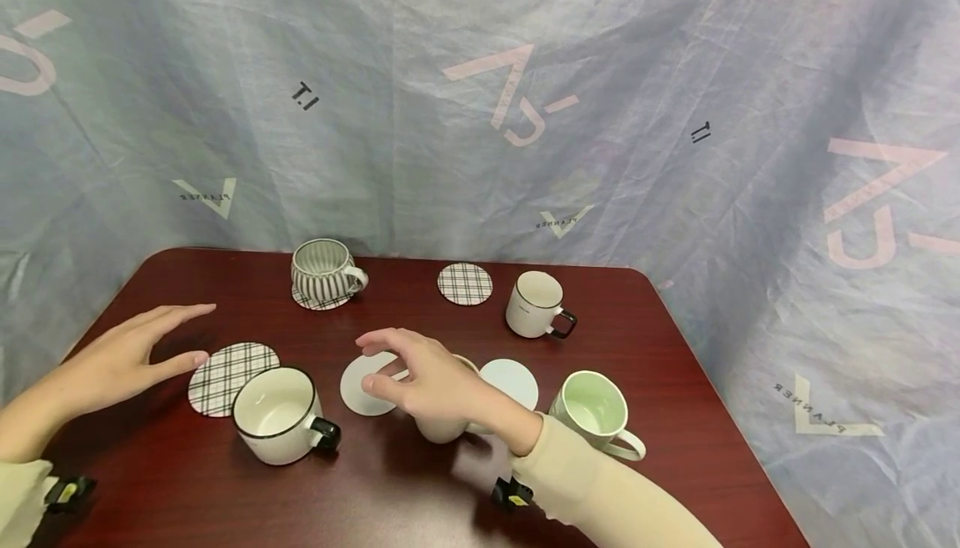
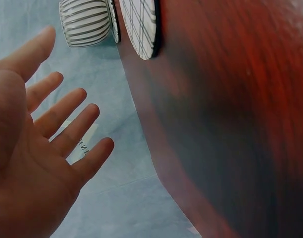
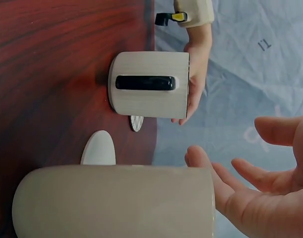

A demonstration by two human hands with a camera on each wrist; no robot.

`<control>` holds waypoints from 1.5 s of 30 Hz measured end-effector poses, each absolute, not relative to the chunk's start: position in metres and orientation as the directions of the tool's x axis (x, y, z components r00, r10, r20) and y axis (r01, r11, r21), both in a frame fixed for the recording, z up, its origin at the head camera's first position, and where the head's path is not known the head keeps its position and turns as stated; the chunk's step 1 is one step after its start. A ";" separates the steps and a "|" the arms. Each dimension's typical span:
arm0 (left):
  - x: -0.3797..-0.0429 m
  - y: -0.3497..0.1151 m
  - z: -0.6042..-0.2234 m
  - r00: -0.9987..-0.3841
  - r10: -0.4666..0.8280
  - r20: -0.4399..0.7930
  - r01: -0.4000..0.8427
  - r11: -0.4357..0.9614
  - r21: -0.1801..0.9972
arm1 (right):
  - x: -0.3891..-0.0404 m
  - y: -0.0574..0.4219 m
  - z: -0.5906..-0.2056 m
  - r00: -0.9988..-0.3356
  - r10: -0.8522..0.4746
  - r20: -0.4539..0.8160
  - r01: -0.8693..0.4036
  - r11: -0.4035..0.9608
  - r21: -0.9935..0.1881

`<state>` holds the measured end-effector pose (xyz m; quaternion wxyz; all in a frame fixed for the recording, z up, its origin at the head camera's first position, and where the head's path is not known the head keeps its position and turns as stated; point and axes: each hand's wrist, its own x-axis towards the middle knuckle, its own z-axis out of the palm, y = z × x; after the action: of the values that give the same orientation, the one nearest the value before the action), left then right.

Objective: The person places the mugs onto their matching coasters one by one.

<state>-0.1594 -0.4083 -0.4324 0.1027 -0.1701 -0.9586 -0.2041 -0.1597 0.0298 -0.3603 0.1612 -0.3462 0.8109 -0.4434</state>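
Note:
My left hand [image 1: 123, 360] hovers over the table's left side, fingers spread and holding nothing. Closest to it lies a plaid round coaster [image 1: 225, 374], beside a wide white mug [image 1: 273, 423] with black rim and handle. My right hand [image 1: 435, 381] is over a beige mug [image 3: 112, 203], its fingers loosely bent and apart, gripping nothing. In the right wrist view those fingers are near the mug's rim; whether any touches it I cannot tell. A white round coaster [image 1: 363, 398] lies left of the beige mug, partly under the right hand in the head view.
At the back left a striped mug [image 1: 322, 277] stands on a plaid coaster. Another plaid coaster [image 1: 465, 284] and a small white mug [image 1: 531, 308] with black handle are back right. A second white coaster [image 1: 513, 379] and a green mug [image 1: 588, 406] are by the right forearm.

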 end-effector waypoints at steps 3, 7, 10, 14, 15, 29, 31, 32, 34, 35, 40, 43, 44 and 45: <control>-0.159 -0.410 -0.436 -0.915 0.292 0.279 0.379 0.858 0.347 | -0.158 0.028 -0.363 -0.709 -0.704 0.035 -0.410 0.372 -0.833; -0.158 -0.412 -0.441 -0.911 0.298 0.284 0.388 0.853 0.348 | -0.155 0.025 -0.366 -0.702 -0.711 0.038 -0.426 0.377 -0.822; -0.157 -0.413 -0.445 -0.913 0.297 0.281 0.385 0.854 0.349 | -0.151 0.022 -0.368 -0.692 -0.721 0.045 -0.442 0.373 -0.816; -0.153 -0.415 -0.449 -0.913 0.296 0.280 0.384 0.855 0.349 | -0.145 0.017 -0.372 -0.678 -0.734 0.041 -0.439 0.359 -0.824; -0.153 -0.416 -0.450 -0.912 0.299 0.281 0.388 0.853 0.349 | -0.144 0.016 -0.374 -0.676 -0.736 0.039 -0.436 0.357 -0.826; -0.144 -0.419 -0.460 -0.888 0.353 0.294 0.446 0.816 0.367 | -0.133 0.003 -0.386 -0.650 -0.760 -0.006 -0.465 0.405 -0.787; -0.143 -0.419 -0.461 -0.892 0.353 0.284 0.442 0.817 0.371 | -0.132 0.002 -0.389 -0.648 -0.761 -0.017 -0.447 0.399 -0.801; -0.143 -0.419 -0.462 -0.893 0.353 0.279 0.440 0.817 0.373 | -0.131 0.002 -0.390 -0.647 -0.762 -0.021 -0.443 0.398 -0.803; -0.142 -0.420 -0.463 -0.894 0.356 0.271 0.438 0.817 0.375 | -0.130 0.001 -0.392 -0.641 -0.767 -0.026 -0.446 0.399 -0.801; -0.142 -0.420 -0.463 -0.893 0.358 0.271 0.441 0.817 0.373 | -0.130 0.000 -0.393 -0.637 -0.770 -0.025 -0.451 0.399 -0.798; -0.142 -0.420 -0.467 -0.884 0.374 0.282 0.459 0.814 0.357 | -0.128 -0.002 -0.395 -0.627 -0.779 -0.020 -0.475 0.402 -0.782; -0.143 -0.420 -0.469 -0.879 0.381 0.287 0.466 0.815 0.345 | -0.128 -0.002 -0.396 -0.630 -0.776 -0.021 -0.486 0.415 -0.769; -0.143 -0.419 -0.470 -0.878 0.383 0.288 0.468 0.815 0.342 | -0.128 -0.002 -0.397 -0.631 -0.776 -0.021 -0.490 0.420 -0.764; -0.143 -0.419 -0.470 -0.877 0.385 0.287 0.469 0.815 0.339 | -0.128 -0.003 -0.398 -0.632 -0.775 -0.022 -0.494 0.425 -0.759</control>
<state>-0.1430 -0.4194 -0.4705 0.1030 -0.2254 -0.9472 -0.2037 -0.1282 -0.0026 -0.3977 0.1882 -0.3855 0.8227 -0.3729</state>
